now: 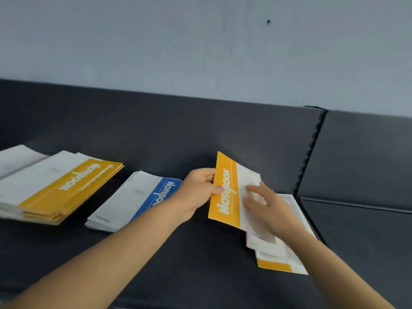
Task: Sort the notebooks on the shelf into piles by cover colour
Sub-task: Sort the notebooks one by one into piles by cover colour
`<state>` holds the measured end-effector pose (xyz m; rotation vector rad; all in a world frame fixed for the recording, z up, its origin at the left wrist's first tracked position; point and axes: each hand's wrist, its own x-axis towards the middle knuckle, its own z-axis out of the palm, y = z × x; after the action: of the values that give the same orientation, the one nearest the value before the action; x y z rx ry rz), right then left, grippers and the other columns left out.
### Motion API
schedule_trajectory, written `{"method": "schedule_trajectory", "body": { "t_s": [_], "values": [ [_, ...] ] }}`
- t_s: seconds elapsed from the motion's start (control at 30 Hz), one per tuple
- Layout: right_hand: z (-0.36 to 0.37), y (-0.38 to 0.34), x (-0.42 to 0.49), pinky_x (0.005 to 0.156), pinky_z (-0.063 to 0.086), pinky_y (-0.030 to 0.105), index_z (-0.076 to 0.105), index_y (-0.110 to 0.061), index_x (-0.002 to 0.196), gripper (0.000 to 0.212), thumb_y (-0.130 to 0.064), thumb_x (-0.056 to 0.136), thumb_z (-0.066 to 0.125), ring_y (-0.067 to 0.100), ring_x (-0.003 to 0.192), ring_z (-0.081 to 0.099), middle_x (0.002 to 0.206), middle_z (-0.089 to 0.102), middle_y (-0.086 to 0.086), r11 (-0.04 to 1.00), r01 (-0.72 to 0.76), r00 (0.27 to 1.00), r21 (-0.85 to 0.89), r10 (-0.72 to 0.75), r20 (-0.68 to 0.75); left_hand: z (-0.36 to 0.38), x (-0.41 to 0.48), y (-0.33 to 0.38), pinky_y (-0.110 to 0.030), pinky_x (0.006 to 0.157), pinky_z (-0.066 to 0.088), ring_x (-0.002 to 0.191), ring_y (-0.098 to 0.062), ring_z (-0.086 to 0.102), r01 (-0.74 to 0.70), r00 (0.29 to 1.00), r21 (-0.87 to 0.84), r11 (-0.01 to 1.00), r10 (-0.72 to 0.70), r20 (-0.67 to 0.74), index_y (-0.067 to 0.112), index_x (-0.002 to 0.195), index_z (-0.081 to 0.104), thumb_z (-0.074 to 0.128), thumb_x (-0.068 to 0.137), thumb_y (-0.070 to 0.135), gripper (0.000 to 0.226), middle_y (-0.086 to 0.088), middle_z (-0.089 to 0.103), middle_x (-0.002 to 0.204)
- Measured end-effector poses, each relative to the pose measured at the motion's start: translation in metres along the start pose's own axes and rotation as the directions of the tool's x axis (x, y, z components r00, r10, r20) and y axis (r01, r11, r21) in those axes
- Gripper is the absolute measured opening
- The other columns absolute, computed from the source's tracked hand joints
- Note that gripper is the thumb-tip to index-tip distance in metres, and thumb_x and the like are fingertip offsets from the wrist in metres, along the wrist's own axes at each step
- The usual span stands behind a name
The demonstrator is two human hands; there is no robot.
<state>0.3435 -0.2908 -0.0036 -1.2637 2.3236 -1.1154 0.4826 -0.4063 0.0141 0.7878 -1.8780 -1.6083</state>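
A yellow-and-white notebook (227, 192) is tilted up above the dark shelf (189, 253). My left hand (198, 190) grips its yellow edge, thumb on the cover. My right hand (265, 206) lies on its white half, fingers spread. Under my right hand lies an unsorted pile (278, 259) with a yellow strip showing at its near edge. A pile of yellow notebooks (60, 190) sits at the far left. A pile of blue notebooks (133, 201) lies between it and my left hand.
The shelf's dark back panel (178, 130) rises behind the piles. A slotted upright (312, 150) divides this bay from another one on the right (361, 230). More white paper (15, 157) lies behind the yellow pile. A pale wall stands above.
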Motion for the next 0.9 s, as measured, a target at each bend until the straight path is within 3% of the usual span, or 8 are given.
{"method": "schedule_trajectory", "body": {
  "t_s": [0.2, 0.3, 0.37, 0.43, 0.5, 0.57, 0.63, 0.9],
  "values": [
    [0.061, -0.081, 0.013, 0.082, 0.045, 0.031, 0.046, -0.023, 0.133, 0.062, -0.018, 0.079, 0.076, 0.024, 0.120, 0.049, 0.140, 0.043, 0.004, 0.862, -0.042, 0.999, 0.505, 0.036, 0.022, -0.128, -0.025, 0.021, -0.035, 0.084, 0.059, 0.096, -0.023, 0.071, -0.081, 0.996, 0.068, 0.994, 0.083, -0.033, 0.016, 0.114, 0.068, 0.057, 0.092, -0.005, 0.032, -0.009, 0.074, 0.106],
    [0.105, -0.128, 0.020, 0.113, 0.017, 0.044, 0.028, -0.036, 0.145, 0.081, -0.045, 0.077, 0.073, 0.025, 0.147, 0.000, 0.160, -0.008, 0.000, 0.989, 0.148, 0.985, 0.028, -0.145, -0.095, -0.202, -0.037, 0.020, -0.030, 0.079, 0.060, 0.091, -0.020, 0.072, -0.097, 0.994, 0.158, 0.983, 0.104, -0.039, 0.025, 0.108, 0.069, 0.058, 0.094, 0.001, 0.030, -0.005, 0.076, 0.101],
    [0.136, -0.162, 0.024, 0.114, -0.013, 0.043, 0.017, -0.046, 0.146, 0.087, -0.061, 0.075, 0.065, 0.018, 0.143, -0.025, 0.158, -0.021, -0.004, 0.880, 0.379, 0.908, -0.285, -0.413, -0.068, -0.251, -0.041, 0.016, -0.025, 0.075, 0.059, 0.090, -0.018, 0.073, -0.085, 0.996, 0.208, 0.974, 0.089, -0.011, 0.024, 0.110, 0.069, 0.060, 0.093, 0.004, 0.028, -0.003, 0.076, 0.100],
    [0.166, -0.202, 0.031, 0.112, -0.019, 0.044, 0.019, -0.049, 0.145, 0.083, -0.065, 0.075, 0.062, 0.016, 0.144, -0.023, 0.160, -0.011, -0.006, 0.785, 0.516, 0.848, -0.343, -0.525, 0.073, -0.295, -0.040, 0.014, -0.020, 0.071, 0.058, 0.086, -0.015, 0.073, -0.073, 0.997, 0.228, 0.971, 0.069, 0.026, 0.020, 0.111, 0.070, 0.064, 0.091, 0.006, 0.025, -0.005, 0.076, 0.098],
    [0.195, -0.243, 0.040, 0.114, -0.013, 0.047, 0.040, -0.043, 0.136, 0.067, -0.065, 0.076, 0.061, 0.018, 0.146, 0.006, 0.153, 0.028, -0.005, 0.775, 0.526, 0.850, -0.350, -0.486, 0.204, -0.332, -0.037, 0.012, -0.018, 0.067, 0.056, 0.079, -0.013, 0.072, -0.077, 0.997, 0.239, 0.968, 0.069, 0.039, 0.016, 0.105, 0.073, 0.069, 0.087, 0.009, 0.020, -0.007, 0.076, 0.094],
    [0.215, -0.280, 0.047, 0.110, 0.023, 0.042, 0.061, -0.029, 0.105, 0.045, -0.063, 0.075, 0.064, 0.016, 0.114, 0.050, 0.107, 0.062, -0.007, 0.854, 0.446, 0.884, -0.269, -0.372, 0.285, -0.363, -0.032, 0.010, -0.021, 0.065, 0.056, 0.073, -0.013, 0.070, -0.080, 0.997, 0.203, 0.976, 0.075, 0.029, 0.014, 0.101, 0.075, 0.073, 0.084, 0.011, 0.018, -0.009, 0.076, 0.089],
    [0.224, -0.302, 0.050, 0.077, 0.045, 0.028, 0.061, -0.018, 0.075, 0.038, -0.056, 0.075, 0.070, 0.011, 0.077, 0.059, 0.076, 0.062, -0.005, 0.940, 0.323, 0.902, -0.105, -0.273, 0.335, -0.389, -0.027, 0.006, -0.024, 0.065, 0.057, 0.071, -0.015, 0.070, -0.039, 0.999, 0.120, 0.992, 0.039, 0.008, 0.014, 0.101, 0.074, 0.074, 0.082, 0.012, 0.019, -0.008, 0.075, 0.087],
    [0.248, -0.295, 0.044, 0.086, 0.055, 0.045, 0.067, -0.007, 0.092, 0.022, -0.028, 0.092, 0.061, 0.029, 0.087, 0.070, 0.096, 0.073, 0.013, 0.876, -0.269, 0.953, 0.401, 0.181, 0.243, -0.448, -0.015, -0.021, -0.027, 0.069, 0.061, 0.089, -0.023, 0.070, 0.144, 0.989, -0.221, 0.965, -0.147, 0.000, -0.003, 0.118, 0.063, 0.069, 0.078, -0.007, 0.041, -0.019, 0.071, 0.108]
  ]
}}
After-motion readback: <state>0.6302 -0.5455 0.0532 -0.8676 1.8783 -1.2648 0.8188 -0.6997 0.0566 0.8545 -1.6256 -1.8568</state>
